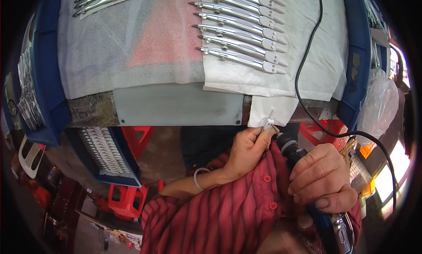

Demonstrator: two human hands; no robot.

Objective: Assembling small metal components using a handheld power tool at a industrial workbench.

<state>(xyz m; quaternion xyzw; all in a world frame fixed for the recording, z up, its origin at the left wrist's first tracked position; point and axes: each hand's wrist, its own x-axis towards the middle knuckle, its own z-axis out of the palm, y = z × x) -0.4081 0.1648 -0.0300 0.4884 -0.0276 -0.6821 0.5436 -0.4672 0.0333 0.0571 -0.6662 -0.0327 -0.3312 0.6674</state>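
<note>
My left hand (pixel 249 149) is closed in a pinch at the table's front edge. Between thumb and fingers is a drawing compass (pixel 267 122); only its pale head shows, against a white paper flap, and my fingers hide the rest. My right hand (pixel 326 178) wraps round a corded electric screwdriver (pixel 295 152) with a black nose. Its bit points left and up and reaches close to the compass head; whether it touches a screw is too small to tell. Beyond both hands, several silver drawing compasses (pixel 239 37) lie side by side on a white sheet (pixel 246 81).
More compasses (pixel 97 0) lie at the far left. Blue bins (pixel 46 78) with metal parts flank the table. A black cord (pixel 300 73) crosses the sheet's right side. Below the table at left stand a blue tray of parts (pixel 103 150) and a red stool (pixel 127 201).
</note>
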